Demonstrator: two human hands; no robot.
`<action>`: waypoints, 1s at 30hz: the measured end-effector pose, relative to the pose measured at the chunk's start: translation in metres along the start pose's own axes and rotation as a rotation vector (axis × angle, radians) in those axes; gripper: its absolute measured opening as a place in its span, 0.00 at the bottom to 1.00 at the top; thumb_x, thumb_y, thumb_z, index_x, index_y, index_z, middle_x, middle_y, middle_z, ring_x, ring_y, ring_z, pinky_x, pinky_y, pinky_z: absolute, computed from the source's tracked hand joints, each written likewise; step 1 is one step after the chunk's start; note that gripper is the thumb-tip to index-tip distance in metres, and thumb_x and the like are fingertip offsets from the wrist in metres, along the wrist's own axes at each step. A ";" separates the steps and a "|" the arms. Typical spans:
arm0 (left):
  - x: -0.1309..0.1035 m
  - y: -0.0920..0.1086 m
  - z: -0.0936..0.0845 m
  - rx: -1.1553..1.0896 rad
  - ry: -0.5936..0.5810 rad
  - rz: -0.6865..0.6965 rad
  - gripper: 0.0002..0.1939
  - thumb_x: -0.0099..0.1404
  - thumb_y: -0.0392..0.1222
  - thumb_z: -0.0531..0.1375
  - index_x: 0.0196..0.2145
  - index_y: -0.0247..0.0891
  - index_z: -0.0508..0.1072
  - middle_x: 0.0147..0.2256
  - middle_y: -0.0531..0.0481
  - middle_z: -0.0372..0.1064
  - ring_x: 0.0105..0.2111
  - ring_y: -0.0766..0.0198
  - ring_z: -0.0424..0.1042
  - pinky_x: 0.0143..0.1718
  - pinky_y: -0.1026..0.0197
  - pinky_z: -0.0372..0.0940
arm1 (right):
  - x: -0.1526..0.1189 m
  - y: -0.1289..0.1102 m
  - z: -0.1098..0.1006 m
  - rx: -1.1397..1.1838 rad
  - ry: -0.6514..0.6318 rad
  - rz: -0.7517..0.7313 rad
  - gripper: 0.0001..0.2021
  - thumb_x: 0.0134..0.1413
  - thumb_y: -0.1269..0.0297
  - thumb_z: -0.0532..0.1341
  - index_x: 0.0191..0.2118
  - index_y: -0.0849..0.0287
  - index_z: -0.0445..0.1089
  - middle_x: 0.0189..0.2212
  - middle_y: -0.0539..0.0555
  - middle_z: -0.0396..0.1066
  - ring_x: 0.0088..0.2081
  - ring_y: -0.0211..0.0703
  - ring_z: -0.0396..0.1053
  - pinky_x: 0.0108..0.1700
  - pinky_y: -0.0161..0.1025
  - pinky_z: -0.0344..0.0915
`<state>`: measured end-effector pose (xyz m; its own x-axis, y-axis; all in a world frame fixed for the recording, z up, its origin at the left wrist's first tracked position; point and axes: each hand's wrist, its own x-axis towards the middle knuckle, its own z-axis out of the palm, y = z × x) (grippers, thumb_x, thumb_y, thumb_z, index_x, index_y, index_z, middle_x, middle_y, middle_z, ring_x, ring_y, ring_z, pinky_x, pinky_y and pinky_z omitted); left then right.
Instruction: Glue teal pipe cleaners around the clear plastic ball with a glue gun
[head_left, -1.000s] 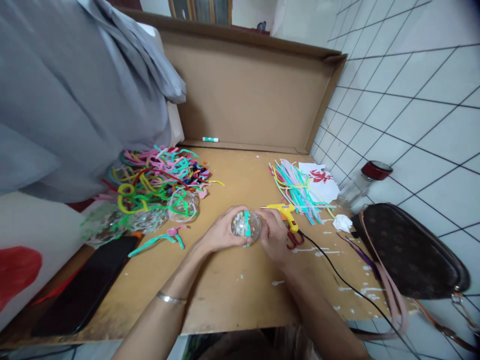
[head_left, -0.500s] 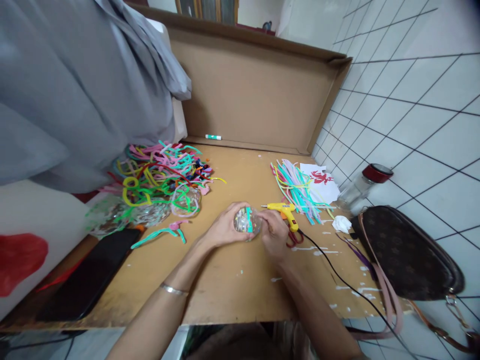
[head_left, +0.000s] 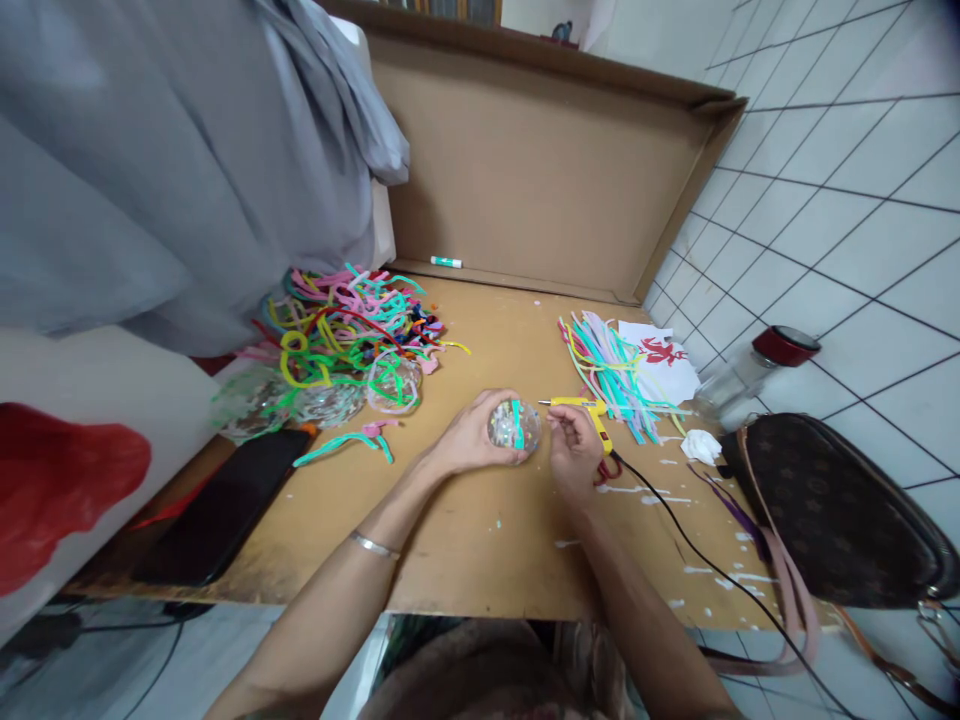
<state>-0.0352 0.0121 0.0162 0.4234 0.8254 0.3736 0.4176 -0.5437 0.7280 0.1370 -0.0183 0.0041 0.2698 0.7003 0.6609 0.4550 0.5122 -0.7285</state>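
Observation:
My left hand [head_left: 480,432] is closed around a clear round plastic ball [head_left: 532,428] with a teal strip across it and small coloured bits showing through. Just right of the ball, apart from it, is my right hand [head_left: 576,445], its fingers curled with the thumb against them; whatever they may pinch is too small to make out. A yellow glue gun [head_left: 598,408] lies right behind that hand, partly covered by it, its metal nozzle pointing left. Red scissor handles [head_left: 608,471] peek out beside the hand.
To the left are a heap of coloured pipe cleaners [head_left: 345,325], clear plastic pieces [head_left: 251,400] and a black phone [head_left: 225,510]. On the right lie a pipe cleaner bundle [head_left: 611,365], a glass bottle [head_left: 739,375], crumpled tissue [head_left: 702,446] and a brown bag [head_left: 840,510]. A cardboard wall [head_left: 525,170] stands behind.
My right hand has drawn back from the ball's right side, leaving a small gap, and its fingers have turned upward. The left hand still holds the ball. The whole view has shifted slightly.

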 end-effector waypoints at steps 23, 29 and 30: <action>0.000 0.010 -0.003 0.004 -0.036 -0.016 0.39 0.45 0.48 0.69 0.54 0.40 0.63 0.52 0.43 0.64 0.52 0.50 0.67 0.56 0.49 0.62 | 0.075 0.031 -0.039 -0.985 -0.206 0.306 0.19 0.54 0.71 0.50 0.49 0.61 0.71 0.53 0.66 0.63 0.55 0.55 0.59 0.53 0.52 0.55; 0.001 0.007 -0.001 0.016 -0.039 -0.005 0.40 0.45 0.50 0.69 0.54 0.39 0.63 0.52 0.43 0.64 0.52 0.51 0.67 0.56 0.50 0.62 | 0.092 0.055 -0.052 -1.063 -0.222 0.416 0.19 0.49 0.77 0.49 0.42 0.67 0.74 0.44 0.68 0.70 0.50 0.55 0.65 0.51 0.55 0.56; 0.001 0.007 -0.001 0.020 -0.037 -0.006 0.40 0.45 0.50 0.69 0.54 0.39 0.63 0.52 0.43 0.64 0.52 0.50 0.67 0.56 0.50 0.62 | 0.092 0.054 -0.052 -1.068 -0.209 0.406 0.20 0.50 0.77 0.48 0.45 0.67 0.73 0.47 0.68 0.70 0.51 0.55 0.64 0.53 0.54 0.55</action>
<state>-0.0327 0.0092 0.0226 0.4504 0.8227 0.3470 0.4359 -0.5418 0.7187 0.2304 0.0481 0.0350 0.4601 0.8361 0.2988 0.8783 -0.3794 -0.2908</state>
